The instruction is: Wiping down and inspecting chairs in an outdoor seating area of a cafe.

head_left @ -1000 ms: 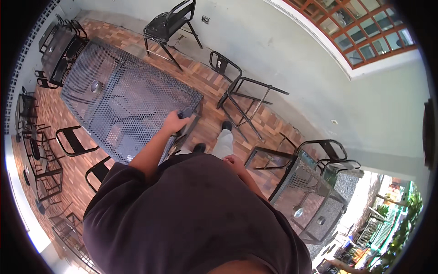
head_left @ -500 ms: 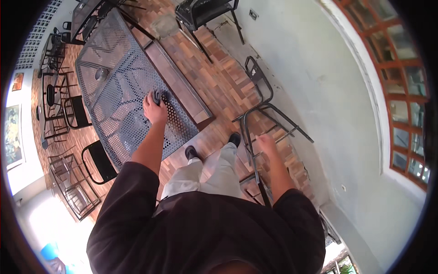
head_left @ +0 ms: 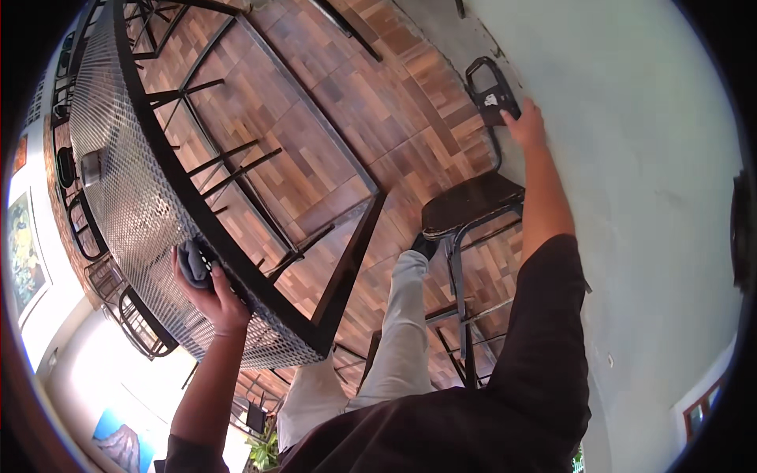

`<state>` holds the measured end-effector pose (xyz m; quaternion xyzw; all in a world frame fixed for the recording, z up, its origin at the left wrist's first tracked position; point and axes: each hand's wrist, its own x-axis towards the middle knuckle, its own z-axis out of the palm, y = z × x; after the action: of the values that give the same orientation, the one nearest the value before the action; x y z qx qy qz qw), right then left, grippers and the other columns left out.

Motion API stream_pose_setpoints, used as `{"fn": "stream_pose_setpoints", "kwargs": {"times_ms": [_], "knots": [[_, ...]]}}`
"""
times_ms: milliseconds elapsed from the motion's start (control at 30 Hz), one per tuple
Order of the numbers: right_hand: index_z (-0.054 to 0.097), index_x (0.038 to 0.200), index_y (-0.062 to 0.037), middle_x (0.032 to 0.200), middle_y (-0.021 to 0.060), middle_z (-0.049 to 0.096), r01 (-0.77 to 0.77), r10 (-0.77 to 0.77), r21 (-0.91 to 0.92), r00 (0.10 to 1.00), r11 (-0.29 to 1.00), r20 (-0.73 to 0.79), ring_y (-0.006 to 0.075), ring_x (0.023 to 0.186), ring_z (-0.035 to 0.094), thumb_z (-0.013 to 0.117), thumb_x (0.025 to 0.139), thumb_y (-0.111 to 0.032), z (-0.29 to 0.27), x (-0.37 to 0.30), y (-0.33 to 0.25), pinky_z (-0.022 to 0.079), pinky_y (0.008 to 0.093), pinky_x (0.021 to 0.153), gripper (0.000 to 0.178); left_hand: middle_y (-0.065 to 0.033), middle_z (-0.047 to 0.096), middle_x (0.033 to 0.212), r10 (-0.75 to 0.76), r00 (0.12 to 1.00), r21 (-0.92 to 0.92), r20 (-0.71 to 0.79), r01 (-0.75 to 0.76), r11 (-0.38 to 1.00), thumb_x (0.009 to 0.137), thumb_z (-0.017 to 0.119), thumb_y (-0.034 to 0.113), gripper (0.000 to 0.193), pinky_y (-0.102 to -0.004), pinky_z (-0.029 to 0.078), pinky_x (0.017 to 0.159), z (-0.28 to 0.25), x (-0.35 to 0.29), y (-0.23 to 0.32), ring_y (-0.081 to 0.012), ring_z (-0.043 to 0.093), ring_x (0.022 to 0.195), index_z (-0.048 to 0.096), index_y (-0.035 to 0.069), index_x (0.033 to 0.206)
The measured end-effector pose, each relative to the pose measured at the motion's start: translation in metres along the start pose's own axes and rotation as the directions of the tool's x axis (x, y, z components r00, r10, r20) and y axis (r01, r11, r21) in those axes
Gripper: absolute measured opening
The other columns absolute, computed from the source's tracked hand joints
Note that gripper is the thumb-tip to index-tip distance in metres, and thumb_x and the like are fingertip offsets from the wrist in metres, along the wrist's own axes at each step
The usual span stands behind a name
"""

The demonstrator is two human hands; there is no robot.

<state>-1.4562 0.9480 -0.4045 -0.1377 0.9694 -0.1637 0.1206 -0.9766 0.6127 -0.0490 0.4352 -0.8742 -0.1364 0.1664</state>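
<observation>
My left hand (head_left: 217, 306) is closed round a bunched dark grey cloth (head_left: 193, 266). It presses the cloth on the metal mesh table (head_left: 130, 201), close to the black rim on the right side. My right arm stretches forward along the wall. At its end, my right hand (head_left: 528, 130) is at the backrest (head_left: 490, 93) of a black metal chair, thumb on the near edge and the other fingers partly hidden. The dark chair seat (head_left: 471, 203) is worn along its edge and faces the table.
A small grey container (head_left: 92, 168) stands on the table's far part. The pale wall (head_left: 639, 173) runs close on the right. Below lies wood-patterned tiled floor (head_left: 418, 118), with black table legs (head_left: 347, 268) over it. More dark chairs (head_left: 138, 323) stand beyond the table.
My right hand has gone from low beside the chair up to its backrest. My left hand, still with the cloth, appears further left and lower as the view has tilted and turned.
</observation>
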Motion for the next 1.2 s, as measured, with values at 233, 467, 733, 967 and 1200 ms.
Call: {"fn": "stream_pose_setpoints", "kwargs": {"times_ms": [233, 467, 733, 967, 1200], "knots": [[0.066, 0.112, -0.0014, 0.115, 0.0242, 0.068, 0.066, -0.072, 0.036, 0.978, 0.997, 0.197, 0.0439, 0.111, 0.062, 0.072, 0.086, -0.045, 0.072, 0.118, 0.003, 0.050, 0.0511, 0.093, 0.052, -0.0216, 0.037, 0.152, -0.162, 0.982, -0.258, 0.096, 0.181, 0.949, 0.097, 0.053, 0.034, 0.076, -0.0422, 0.025, 0.118, 0.005, 0.001, 0.006, -0.0307, 0.037, 0.141, 0.022, -0.007, 0.152], [0.071, 0.099, -0.0010, 0.107, 0.0233, 0.070, -0.118, 0.116, 0.004, 0.983, 0.993, 0.142, 0.0443, 0.104, 0.065, 0.066, 0.087, -0.058, 0.060, 0.100, -0.015, 0.051, 0.0508, 0.088, 0.058, -0.0220, 0.036, 0.153, -0.162, 0.982, -0.178, 0.100, 0.177, 0.968, 0.097, 0.052, 0.030, 0.072, -0.0421, 0.025, 0.118, 0.002, 0.003, 0.009, -0.0307, 0.037, 0.141, 0.023, -0.008, 0.151], [0.071, 0.083, 0.0005, 0.086, 0.0228, 0.070, -0.220, 0.210, 0.085, 0.971, 0.972, 0.111, 0.0422, 0.087, 0.068, 0.070, 0.080, -0.065, -0.054, 0.030, -0.039, 0.052, 0.0484, 0.079, 0.066, -0.0229, 0.037, 0.151, -0.025, 1.000, -0.125, 0.014, 0.027, 0.992, 0.097, 0.056, 0.031, 0.067, -0.0441, 0.022, 0.119, 0.005, 0.003, 0.009, -0.0347, 0.035, 0.142, 0.034, -0.007, 0.147], [0.065, 0.080, -0.0022, 0.065, 0.0018, 0.061, -0.318, 0.125, 0.431, 0.899, 0.844, 0.419, 0.0123, 0.059, 0.058, 0.070, 0.089, -0.028, -0.136, -0.012, -0.037, 0.047, 0.0335, 0.057, 0.027, -0.0236, 0.041, 0.151, 0.071, 0.997, 0.150, -0.043, -0.064, 0.987, 0.094, 0.060, 0.039, 0.067, -0.0512, 0.021, 0.117, 0.000, 0.006, 0.014, -0.0410, 0.036, 0.140, 0.042, -0.003, 0.143], [0.060, 0.071, -0.0049, 0.058, 0.0023, 0.055, -0.208, 0.130, 0.418, 0.970, 0.884, 0.207, 0.0111, 0.048, 0.053, 0.076, 0.087, -0.044, -0.203, -0.073, -0.054, 0.039, 0.0297, 0.043, 0.045, -0.0223, 0.045, 0.149, 0.039, 0.993, 0.155, -0.115, -0.021, 0.988, 0.088, 0.065, 0.034, 0.063, -0.0505, 0.026, 0.115, -0.001, 0.006, 0.025, -0.0408, 0.040, 0.138, 0.049, 0.003, 0.140]]}}
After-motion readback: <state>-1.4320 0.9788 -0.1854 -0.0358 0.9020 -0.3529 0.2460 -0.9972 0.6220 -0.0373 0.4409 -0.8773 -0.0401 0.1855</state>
